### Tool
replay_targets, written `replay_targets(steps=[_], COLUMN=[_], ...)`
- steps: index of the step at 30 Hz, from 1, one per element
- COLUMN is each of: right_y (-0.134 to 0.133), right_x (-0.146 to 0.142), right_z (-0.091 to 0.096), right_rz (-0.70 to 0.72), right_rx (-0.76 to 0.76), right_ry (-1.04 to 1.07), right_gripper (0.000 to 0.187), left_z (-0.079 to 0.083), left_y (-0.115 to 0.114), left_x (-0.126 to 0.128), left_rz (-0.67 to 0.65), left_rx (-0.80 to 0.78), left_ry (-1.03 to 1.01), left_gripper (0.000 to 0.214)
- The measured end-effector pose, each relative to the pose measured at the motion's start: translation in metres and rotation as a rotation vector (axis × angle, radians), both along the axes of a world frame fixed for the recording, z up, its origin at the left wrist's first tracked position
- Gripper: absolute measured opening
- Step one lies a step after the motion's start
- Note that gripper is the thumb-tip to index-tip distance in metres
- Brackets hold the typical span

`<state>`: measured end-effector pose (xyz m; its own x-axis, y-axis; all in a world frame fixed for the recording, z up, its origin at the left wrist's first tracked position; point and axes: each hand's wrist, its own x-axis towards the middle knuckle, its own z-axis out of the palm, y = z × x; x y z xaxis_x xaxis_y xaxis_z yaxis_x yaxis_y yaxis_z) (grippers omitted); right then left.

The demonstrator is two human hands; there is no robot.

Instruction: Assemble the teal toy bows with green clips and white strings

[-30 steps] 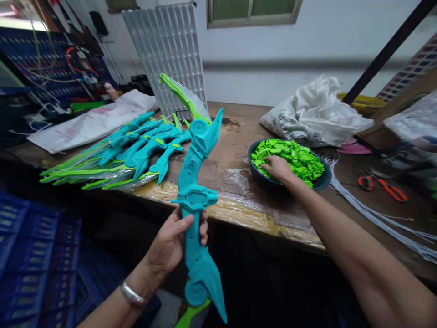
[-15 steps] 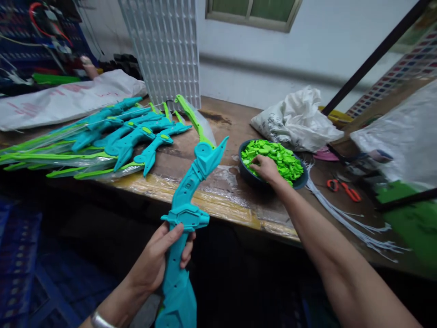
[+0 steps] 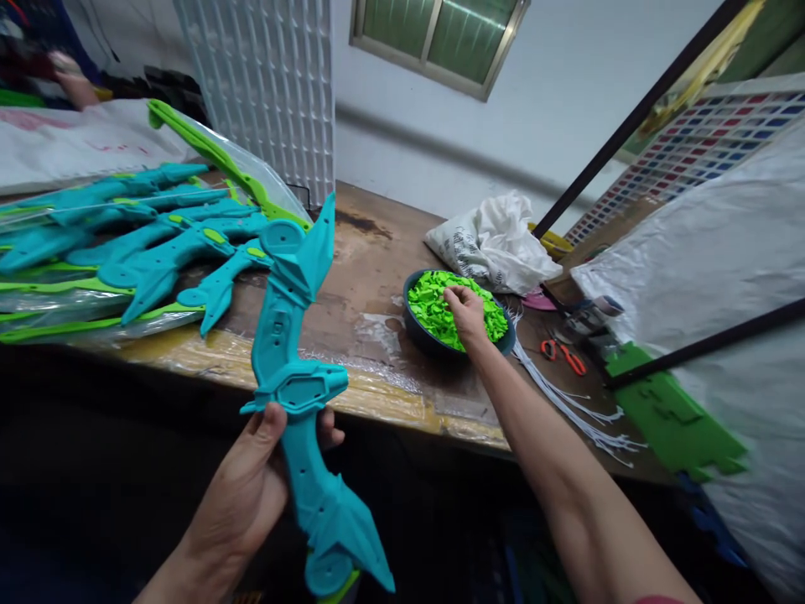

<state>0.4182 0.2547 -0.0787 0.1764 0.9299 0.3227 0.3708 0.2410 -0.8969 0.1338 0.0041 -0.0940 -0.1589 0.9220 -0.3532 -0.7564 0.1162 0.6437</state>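
My left hand (image 3: 248,486) is wrapped round the grip of a teal toy bow (image 3: 295,377), held upright in front of the wooden table edge; a lime green limb (image 3: 214,155) sticks out from its top. My right hand (image 3: 466,312) reaches into a dark bowl (image 3: 418,331) heaped with small lime green plastic pieces (image 3: 433,306), fingers curled down among them. What the fingers pinch is hidden.
A pile of finished teal and green bows (image 3: 126,252) in clear bags lies at the table's left. Behind stand a white grid panel (image 3: 270,84) and a crumpled white bag (image 3: 496,239). Orange-handled scissors (image 3: 563,354) and white strings (image 3: 566,403) lie right of the bowl.
The view has swung right and down. The bow in my left hand has tipped more upright. My right hand has shifted deeper over the green pieces in the bowl.
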Motion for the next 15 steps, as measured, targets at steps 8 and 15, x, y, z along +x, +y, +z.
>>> replay_targets(steps=[8,15], right_y=[-0.075,-0.160], right_x=[-0.043,-0.081], right_z=[0.032,0.059], right_rz=[0.325,0.623], right_rx=[-0.106,-0.302], right_ry=[0.483,0.708], right_gripper=[0.044,0.040], left_z=[0.010,0.001], left_y=[0.018,0.006], left_x=[0.023,0.044], left_rz=[0.083,0.057], left_rx=[0.168,0.162], left_ry=[-0.134,-0.189], left_gripper=[0.038,0.033])
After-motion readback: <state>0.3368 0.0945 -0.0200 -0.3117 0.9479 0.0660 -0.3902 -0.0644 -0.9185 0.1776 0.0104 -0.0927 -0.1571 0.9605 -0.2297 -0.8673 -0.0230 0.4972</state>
